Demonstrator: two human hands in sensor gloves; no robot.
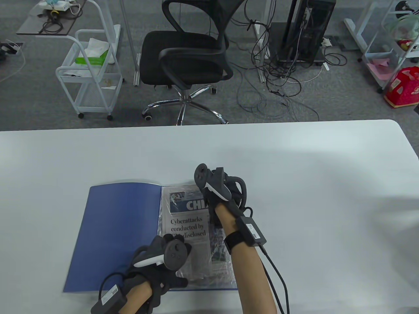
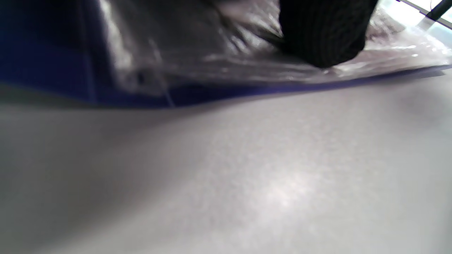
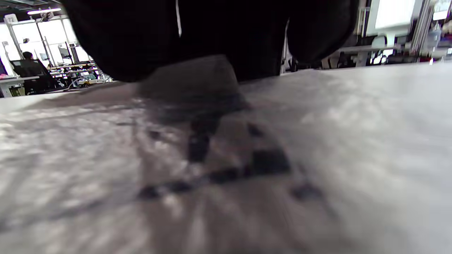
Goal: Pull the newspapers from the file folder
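Observation:
A blue file folder (image 1: 121,229) lies open on the white table (image 1: 294,196). A newspaper (image 1: 188,225) sits in a clear plastic sleeve on its right half. My left hand (image 1: 163,261) rests on the sleeve's lower part near the folder's front edge. In the left wrist view a gloved fingertip (image 2: 325,31) presses on the crinkled plastic (image 2: 212,53) above the blue folder edge (image 2: 42,53). My right hand (image 1: 222,193) lies on the newspaper's upper right corner. Its fingers are hidden under the tracker. In the right wrist view the dark glove (image 3: 212,35) hangs low over the blurred paper (image 3: 212,158).
A black office chair (image 1: 186,55) and a white trolley (image 1: 88,75) stand beyond the table's far edge. Cables (image 1: 278,88) lie on the floor by a computer tower. Cables run back from both wrists to the front edge.

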